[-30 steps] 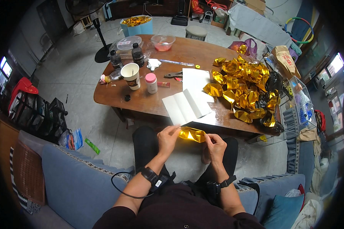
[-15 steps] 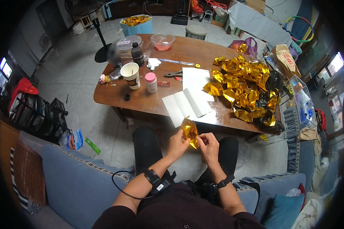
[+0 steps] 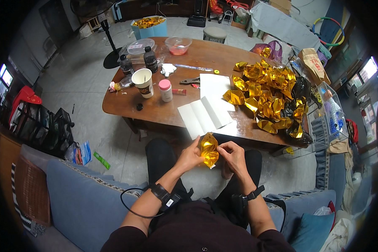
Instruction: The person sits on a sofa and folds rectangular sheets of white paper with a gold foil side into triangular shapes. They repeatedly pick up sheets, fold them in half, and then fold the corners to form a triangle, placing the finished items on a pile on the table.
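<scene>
Between my hands is a folded piece of shiny gold foil paper [image 3: 209, 148], held above my knees just off the table's near edge. My left hand [image 3: 190, 157] grips its left side, with the thumb at the lower part and the fingers behind. The right hand [image 3: 232, 156] pinches its right edge between thumb and fingertips. A small pale tip shows at the paper's bottom. Beyond it, a creased white sheet [image 3: 192, 119] and another white sheet [image 3: 216, 84] lie on the brown wooden table [image 3: 155, 110]. Many similar folded gold pieces [image 3: 266, 86] are heaped on the table's right side.
On the table's left are a paper cup [image 3: 143, 83], a pink-capped bottle [image 3: 166, 91], dark bottles [image 3: 150, 59], pliers [image 3: 190, 81] and a clear bowl [image 3: 178, 45]. A blue tub [image 3: 150, 30] of gold pieces stands beyond. A wire basket [image 3: 332, 113] adjoins the right end.
The gold foil paper has turned more upright and moved slightly down, its folds spread wider. My right hand has shifted a little right and up along its edge.
</scene>
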`<action>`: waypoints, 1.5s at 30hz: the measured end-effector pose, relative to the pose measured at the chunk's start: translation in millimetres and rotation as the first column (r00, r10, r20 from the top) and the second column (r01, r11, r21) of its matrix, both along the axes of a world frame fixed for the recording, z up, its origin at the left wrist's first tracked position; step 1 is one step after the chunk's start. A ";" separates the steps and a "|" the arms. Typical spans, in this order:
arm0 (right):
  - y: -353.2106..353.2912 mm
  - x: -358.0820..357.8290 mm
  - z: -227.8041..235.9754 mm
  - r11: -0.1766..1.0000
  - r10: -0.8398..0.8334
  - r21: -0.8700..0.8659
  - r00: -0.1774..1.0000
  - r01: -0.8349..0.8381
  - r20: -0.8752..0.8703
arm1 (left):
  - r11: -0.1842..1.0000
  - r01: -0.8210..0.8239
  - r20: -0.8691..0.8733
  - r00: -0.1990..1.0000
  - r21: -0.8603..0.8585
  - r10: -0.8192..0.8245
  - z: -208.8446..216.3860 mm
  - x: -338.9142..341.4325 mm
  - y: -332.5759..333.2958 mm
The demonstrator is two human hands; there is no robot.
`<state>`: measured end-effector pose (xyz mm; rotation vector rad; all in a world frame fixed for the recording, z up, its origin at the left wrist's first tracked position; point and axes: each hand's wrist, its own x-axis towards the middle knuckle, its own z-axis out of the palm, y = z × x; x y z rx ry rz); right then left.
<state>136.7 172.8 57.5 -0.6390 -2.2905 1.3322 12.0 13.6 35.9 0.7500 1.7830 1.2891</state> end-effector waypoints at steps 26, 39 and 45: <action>-7.6 -12.8 -1.9 0.990 -0.082 0.114 0.995 0.087 -0.052 | 0.947 -0.227 -0.275 0.918 0.228 0.287 21.9 -11.6 12.4; -6.2 1.8 8.7 0.984 -0.016 -0.171 0.991 0.039 0.131 | 0.944 -0.239 -0.199 0.937 0.228 0.286 -0.4 -0.9 8.6; 0.0 -4.1 0.7 0.968 0.005 -0.250 1.000 0.003 0.031 | 0.926 -0.235 0.141 0.969 0.294 0.201 3.5 -7.0 7.8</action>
